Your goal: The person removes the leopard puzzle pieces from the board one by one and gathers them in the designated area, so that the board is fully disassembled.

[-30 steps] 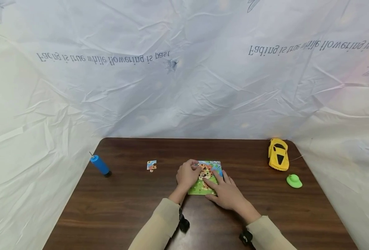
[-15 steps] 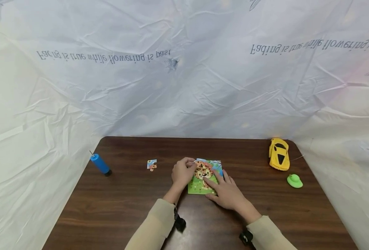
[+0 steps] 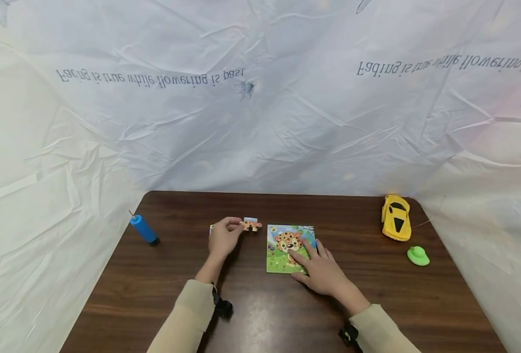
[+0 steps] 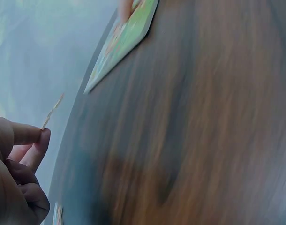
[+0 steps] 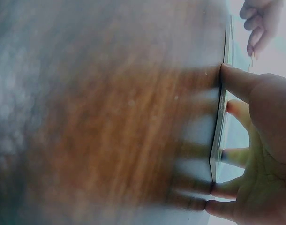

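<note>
A small puzzle board (image 3: 287,247) with a leopard picture lies flat on the dark wooden table (image 3: 260,304). My right hand (image 3: 320,269) rests on it with fingers spread flat, holding it down; the board's edge (image 5: 221,126) shows under those fingers in the right wrist view. My left hand (image 3: 225,235) is to the left of the board and pinches a puzzle piece (image 3: 250,224) between thumb and fingertips, seen edge-on as a thin piece (image 4: 52,111) in the left wrist view. Another loose piece (image 3: 212,228) peeks out behind the left hand.
A blue cylinder (image 3: 143,229) lies near the table's left edge. A yellow toy car (image 3: 395,217) and a green round object (image 3: 418,256) sit at the right. Crumpled white sheeting (image 3: 260,98) walls in the table on the back and sides.
My left hand has lifted a piece off the board's top left and carried it leftward. The right hand stays flat on the board.
</note>
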The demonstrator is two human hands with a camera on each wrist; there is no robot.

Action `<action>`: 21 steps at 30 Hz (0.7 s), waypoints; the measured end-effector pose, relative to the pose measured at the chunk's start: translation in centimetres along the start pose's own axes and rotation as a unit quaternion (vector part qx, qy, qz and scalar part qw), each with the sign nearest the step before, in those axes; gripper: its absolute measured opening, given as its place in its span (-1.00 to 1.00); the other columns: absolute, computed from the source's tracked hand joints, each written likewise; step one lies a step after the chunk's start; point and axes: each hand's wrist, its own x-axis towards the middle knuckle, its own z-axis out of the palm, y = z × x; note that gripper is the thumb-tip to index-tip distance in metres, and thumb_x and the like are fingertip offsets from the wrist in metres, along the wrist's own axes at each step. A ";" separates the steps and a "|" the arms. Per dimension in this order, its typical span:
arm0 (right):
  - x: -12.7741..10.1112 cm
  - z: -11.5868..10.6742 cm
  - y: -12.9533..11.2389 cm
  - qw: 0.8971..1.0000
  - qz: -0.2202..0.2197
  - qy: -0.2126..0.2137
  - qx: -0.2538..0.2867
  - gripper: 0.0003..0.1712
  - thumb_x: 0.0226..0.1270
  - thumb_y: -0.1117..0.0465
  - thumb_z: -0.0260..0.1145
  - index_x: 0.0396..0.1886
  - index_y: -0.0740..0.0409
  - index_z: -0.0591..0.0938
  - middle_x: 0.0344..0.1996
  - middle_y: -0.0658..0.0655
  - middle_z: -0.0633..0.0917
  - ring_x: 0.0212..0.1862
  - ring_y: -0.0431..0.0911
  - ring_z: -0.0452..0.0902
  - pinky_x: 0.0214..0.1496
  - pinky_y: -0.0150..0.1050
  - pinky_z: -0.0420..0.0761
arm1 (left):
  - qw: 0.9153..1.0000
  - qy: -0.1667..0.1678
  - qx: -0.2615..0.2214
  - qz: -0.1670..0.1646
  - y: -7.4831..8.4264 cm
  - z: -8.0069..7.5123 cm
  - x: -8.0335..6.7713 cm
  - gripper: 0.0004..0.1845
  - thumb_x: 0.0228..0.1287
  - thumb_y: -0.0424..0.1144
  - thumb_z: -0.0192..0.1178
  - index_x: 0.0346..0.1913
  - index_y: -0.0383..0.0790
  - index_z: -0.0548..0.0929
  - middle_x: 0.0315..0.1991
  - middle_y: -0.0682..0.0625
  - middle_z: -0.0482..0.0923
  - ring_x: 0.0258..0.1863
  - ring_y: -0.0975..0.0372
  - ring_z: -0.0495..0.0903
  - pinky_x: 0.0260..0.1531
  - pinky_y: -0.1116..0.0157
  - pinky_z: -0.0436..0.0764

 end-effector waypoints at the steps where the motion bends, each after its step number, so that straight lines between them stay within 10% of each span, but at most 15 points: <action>1: 0.0 0.0 0.0 1.000 0.001 0.000 0.000 -0.26 0.52 -0.24 0.26 0.60 -0.24 0.37 0.64 0.29 0.07 0.57 0.49 -0.11 0.40 0.45 0.17 | 1.000 0.001 0.002 -0.005 -0.2 -0.5 0.2 -0.80 0.40 -0.10 0.39 -0.01 -0.05 0.80 -0.24 0.05 0.79 -0.29 0.13 0.73 -0.38 0.14 0.59; 10: 0.0 -0.2 0.0 1.000 0.004 -0.003 -0.005 -0.26 0.52 -0.26 0.24 0.60 -0.26 0.36 0.64 0.28 0.07 0.57 0.49 -0.12 0.41 0.44 0.16 | 0.999 0.003 0.027 -0.045 -1.9 -3.4 1.4 -0.76 0.40 -0.09 0.39 0.02 -0.07 0.80 -0.09 -0.04 0.79 -0.11 0.05 0.75 -0.19 0.01 0.62; 21: -0.1 -0.1 -0.1 1.000 0.007 -0.003 -0.003 -0.26 0.52 -0.26 0.24 0.61 -0.27 0.36 0.64 0.27 0.06 0.57 0.48 -0.12 0.41 0.44 0.15 | 0.995 -0.021 0.074 -0.062 -2.9 -3.6 1.7 -0.74 0.42 -0.04 0.34 0.04 -0.06 0.79 -0.11 -0.05 0.79 -0.33 0.12 0.70 -0.49 0.20 0.53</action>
